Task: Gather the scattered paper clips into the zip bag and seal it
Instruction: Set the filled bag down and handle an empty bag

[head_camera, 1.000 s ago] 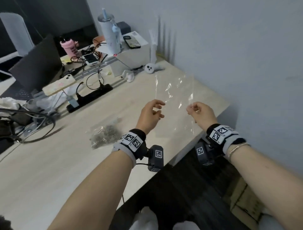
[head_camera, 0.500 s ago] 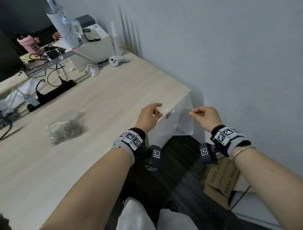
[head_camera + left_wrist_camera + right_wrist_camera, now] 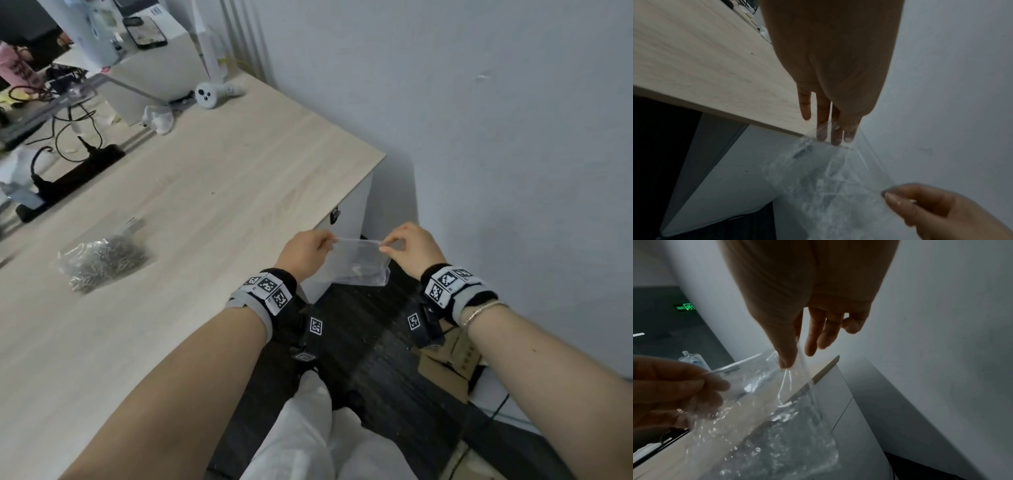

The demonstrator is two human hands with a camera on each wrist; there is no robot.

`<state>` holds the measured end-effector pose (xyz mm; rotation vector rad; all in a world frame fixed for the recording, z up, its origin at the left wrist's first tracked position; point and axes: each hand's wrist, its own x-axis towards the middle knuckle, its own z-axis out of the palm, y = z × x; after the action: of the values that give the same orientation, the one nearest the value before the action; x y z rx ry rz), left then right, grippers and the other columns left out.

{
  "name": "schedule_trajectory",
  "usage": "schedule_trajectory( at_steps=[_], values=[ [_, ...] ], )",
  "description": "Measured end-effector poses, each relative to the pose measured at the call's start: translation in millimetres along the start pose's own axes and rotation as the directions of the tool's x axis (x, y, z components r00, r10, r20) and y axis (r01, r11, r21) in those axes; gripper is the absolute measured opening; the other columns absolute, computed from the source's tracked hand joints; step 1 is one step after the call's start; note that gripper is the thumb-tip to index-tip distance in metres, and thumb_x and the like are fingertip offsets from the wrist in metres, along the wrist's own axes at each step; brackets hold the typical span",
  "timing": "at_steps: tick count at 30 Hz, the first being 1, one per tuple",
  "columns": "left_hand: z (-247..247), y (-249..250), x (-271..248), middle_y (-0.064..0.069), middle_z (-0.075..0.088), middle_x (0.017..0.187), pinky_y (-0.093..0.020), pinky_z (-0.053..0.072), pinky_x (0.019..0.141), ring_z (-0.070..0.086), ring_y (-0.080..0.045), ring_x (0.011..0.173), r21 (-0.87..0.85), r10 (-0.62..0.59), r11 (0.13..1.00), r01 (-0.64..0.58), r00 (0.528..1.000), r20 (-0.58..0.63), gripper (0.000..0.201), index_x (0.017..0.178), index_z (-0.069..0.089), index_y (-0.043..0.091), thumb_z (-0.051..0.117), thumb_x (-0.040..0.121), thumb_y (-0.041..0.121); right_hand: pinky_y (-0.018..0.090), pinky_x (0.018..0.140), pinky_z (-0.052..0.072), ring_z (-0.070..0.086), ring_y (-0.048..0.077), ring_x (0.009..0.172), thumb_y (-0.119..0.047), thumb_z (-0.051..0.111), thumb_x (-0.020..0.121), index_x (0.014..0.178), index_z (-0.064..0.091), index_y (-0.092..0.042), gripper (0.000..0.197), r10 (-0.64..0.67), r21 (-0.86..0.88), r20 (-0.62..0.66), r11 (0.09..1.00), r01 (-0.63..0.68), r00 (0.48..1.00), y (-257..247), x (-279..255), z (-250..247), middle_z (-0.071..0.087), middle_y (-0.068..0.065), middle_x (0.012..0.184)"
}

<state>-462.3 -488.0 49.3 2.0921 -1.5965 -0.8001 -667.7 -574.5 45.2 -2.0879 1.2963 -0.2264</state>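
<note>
A clear zip bag hangs in the air just off the table's near right corner, above the dark floor. My left hand pinches its top edge on the left, and my right hand pinches the same edge on the right. A few small pieces show faintly inside. In the left wrist view my left hand's fingertips pinch the zip bag. In the right wrist view my right hand's thumb presses on the zip bag. A heap of grey paper clips, wrapped in clear plastic, lies on the wooden table to the left.
At the table's back stand a black power strip, a white controller and a white box with a phone on top. A grey wall is close on the right. A cardboard box lies on the floor.
Both hands brought the zip bag down from above the table to just off its near right corner. The bag now hangs from its top edge, and the view turned right.
</note>
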Motion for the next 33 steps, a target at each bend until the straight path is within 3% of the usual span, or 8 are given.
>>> schedule_trajectory(
  at_steps=[3, 6, 8, 10, 14, 20, 26, 33],
  values=[
    [13, -11, 6, 0.005, 0.066, 0.107, -0.039, 0.039, 0.094, 0.057, -0.018, 0.103, 0.273, 0.064, 0.961, -0.052, 0.997, -0.037, 0.025, 0.110, 0.063, 0.025, 0.055, 0.089, 0.036, 0.035, 0.092, 0.043, 0.055, 0.014, 0.087, -0.029, 0.063, 0.086, 0.086, 0.071, -0.023, 0.010, -0.013, -0.075, 0.054, 0.997, 0.017, 0.998, 4, 11, 14, 0.066, -0.006, 0.087],
    [26, -18, 20, 0.004, 0.063, 0.112, -0.038, 0.031, 0.095, 0.048, -0.022, 0.113, 0.409, 0.109, 0.908, -0.093, 0.994, -0.016, 0.020, 0.101, 0.067, 0.025, 0.052, 0.092, 0.035, 0.044, 0.095, 0.044, 0.057, 0.018, 0.089, -0.030, 0.062, 0.086, 0.088, 0.070, -0.025, 0.009, -0.008, -0.114, 0.099, 0.993, 0.020, 0.995, 3, 25, 32, 0.057, -0.015, 0.072],
    [33, -29, 30, -0.003, 0.049, 0.137, -0.040, 0.025, 0.105, 0.034, -0.028, 0.131, 0.461, 0.079, 0.885, -0.066, 0.997, -0.009, 0.019, 0.099, 0.069, 0.023, 0.053, 0.092, 0.031, 0.042, 0.093, 0.045, 0.059, 0.015, 0.087, -0.036, 0.060, 0.085, 0.093, 0.068, -0.028, 0.014, -0.010, -0.086, 0.102, 0.996, 0.019, 0.995, 5, 36, 44, 0.064, -0.013, 0.077],
    [41, -41, 40, -0.014, 0.021, 0.156, -0.045, 0.012, 0.116, 0.011, -0.036, 0.144, 0.541, 0.042, 0.839, -0.056, 0.998, 0.039, 0.018, 0.098, 0.069, 0.022, 0.053, 0.093, 0.027, 0.041, 0.094, 0.045, 0.060, 0.014, 0.089, -0.045, 0.055, 0.085, 0.105, 0.064, -0.030, 0.026, 0.002, -0.070, 0.118, 0.998, 0.007, 0.993, 10, 48, 54, 0.068, -0.011, 0.087],
    [59, -66, 58, -0.019, -0.006, 0.158, -0.048, -0.002, 0.118, -0.010, -0.041, 0.144, 0.604, 0.028, 0.792, -0.085, 0.994, 0.103, 0.014, 0.092, 0.067, 0.015, 0.054, 0.093, 0.021, 0.040, 0.096, 0.043, 0.061, 0.019, 0.099, -0.047, 0.047, 0.090, 0.116, 0.060, -0.023, 0.038, 0.050, -0.148, 0.093, 0.988, -0.036, 0.994, 19, 78, 71, 0.068, -0.004, 0.105],
    [63, -101, 64, -0.016, 0.018, 0.156, -0.051, 0.017, 0.116, 0.018, -0.040, 0.143, 0.698, 0.245, 0.692, -0.185, 0.969, 0.015, 0.024, 0.058, 0.057, 0.020, 0.077, 0.070, 0.014, 0.042, 0.093, 0.046, 0.061, 0.024, 0.105, -0.039, 0.048, 0.093, 0.121, 0.056, -0.017, 0.036, 0.102, -0.160, 0.094, 0.983, -0.086, 0.990, 27, 130, 90, 0.067, 0.003, 0.113],
    [72, -104, 63, -0.013, 0.021, 0.156, -0.053, 0.022, 0.115, 0.023, -0.039, 0.142, 0.734, 0.314, 0.658, -0.167, 0.947, -0.066, 0.020, 0.060, 0.060, 0.017, 0.072, 0.074, 0.012, 0.042, 0.088, 0.049, 0.059, 0.030, 0.106, -0.038, 0.048, 0.092, 0.126, 0.051, -0.016, 0.040, 0.097, -0.168, 0.125, 0.983, -0.075, 0.987, 26, 165, 113, 0.063, 0.009, 0.116],
    [75, -108, 64, -0.014, 0.019, 0.156, -0.054, 0.022, 0.114, 0.021, -0.038, 0.143, 0.735, 0.328, 0.654, -0.180, 0.943, -0.061, 0.017, 0.061, 0.060, 0.018, 0.069, 0.075, 0.012, 0.038, 0.080, 0.051, 0.062, 0.032, 0.096, -0.040, 0.047, 0.092, 0.110, 0.058, -0.012, 0.035, 0.063, -0.229, 0.144, 0.973, -0.028, 0.988, 25, 191, 131, 0.066, 0.011, 0.106]
  ],
)
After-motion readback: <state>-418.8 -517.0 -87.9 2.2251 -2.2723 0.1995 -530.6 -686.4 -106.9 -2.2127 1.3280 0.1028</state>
